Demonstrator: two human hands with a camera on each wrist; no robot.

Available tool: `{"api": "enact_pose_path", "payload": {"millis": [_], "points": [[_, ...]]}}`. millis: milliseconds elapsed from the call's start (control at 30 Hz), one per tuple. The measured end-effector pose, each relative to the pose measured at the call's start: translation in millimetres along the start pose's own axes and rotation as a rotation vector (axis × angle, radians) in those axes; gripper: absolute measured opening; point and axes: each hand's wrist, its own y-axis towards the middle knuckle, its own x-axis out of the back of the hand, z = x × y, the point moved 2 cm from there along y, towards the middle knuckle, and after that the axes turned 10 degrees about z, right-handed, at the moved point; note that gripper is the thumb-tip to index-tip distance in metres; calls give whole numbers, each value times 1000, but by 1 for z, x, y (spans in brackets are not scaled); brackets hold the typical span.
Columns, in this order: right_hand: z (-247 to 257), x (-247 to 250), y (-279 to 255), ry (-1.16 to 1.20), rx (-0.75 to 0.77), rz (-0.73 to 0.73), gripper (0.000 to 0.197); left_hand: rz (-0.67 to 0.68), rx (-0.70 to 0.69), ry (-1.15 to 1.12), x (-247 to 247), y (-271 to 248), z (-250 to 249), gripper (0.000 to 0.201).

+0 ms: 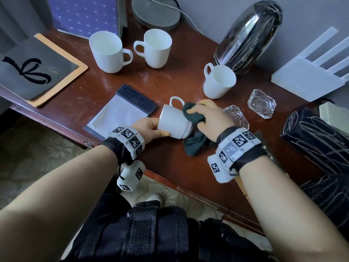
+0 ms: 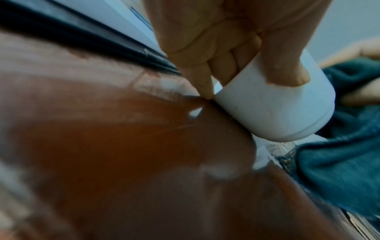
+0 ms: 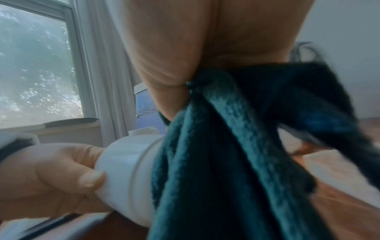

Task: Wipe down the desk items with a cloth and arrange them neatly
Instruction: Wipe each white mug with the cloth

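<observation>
My left hand point(image 1: 151, 127) grips a white mug point(image 1: 174, 122) tipped on its side just above the wooden desk point(image 1: 94, 99), thumb on its wall and fingers inside the rim, handle pointing away from me. The same mug point(image 2: 273, 107) point(image 3: 127, 177) fills both wrist views. My right hand point(image 1: 209, 116) holds a dark teal cloth point(image 1: 194, 114) bunched against the mug's base; the cloth point(image 3: 222, 162) point(image 2: 339, 170) hangs down to the desk. Three more white mugs stand upright: one at back left point(image 1: 107, 52), one beside it point(image 1: 155, 48), one at right point(image 1: 218, 81).
A notepad in a dark holder point(image 1: 120, 112) lies left of my hands. Two glass ashtrays point(image 1: 261, 103) point(image 1: 236, 115) sit to the right. A shiny kettle point(image 1: 247, 36), a white router point(image 1: 311, 72), a dark box point(image 1: 317, 140), a lamp base point(image 1: 155, 12) and a folder point(image 1: 37, 70) ring the desk.
</observation>
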Motion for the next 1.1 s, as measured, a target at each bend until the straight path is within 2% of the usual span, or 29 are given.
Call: {"api": "enact_pose_path", "payload": {"millis": [100,167,267,333,433,533,633,700,800,900,1000,1100], "points": [[-23,-4,-16,-25,-109,57,46,4,12,-47,-1,0,-1,23],[-27,-7,-24,107,-111,-42,46,6,-10,-137,-2,1,-1,15],[-18,-8,-26,261,-47,-281,46,22,-46,-233,-3,1,0,11],[-5,-10,-22,304,27,-325,47,10,-68,-238,-2,2,3,10],[9,-19,-10,274,82,-264,50,15,-96,-223,-3,1,5,12],[10,-27,-4,276,57,-210,49,91,-96,-213,-5,-2,10,18],[7,-23,-4,304,47,-197,48,159,-91,-53,-9,-2,18,31],[10,-17,-4,282,54,-235,49,131,-98,5,-10,0,20,32],[30,-12,-4,150,131,-287,53,106,-107,-41,-8,1,18,32],[55,-23,-6,-65,270,-267,54,114,-120,-54,-5,1,12,33],[43,-31,-9,-182,241,-231,55,105,-96,-72,-2,3,12,31],[17,-22,-23,-203,191,-129,53,108,-67,-65,0,5,14,30]]}}
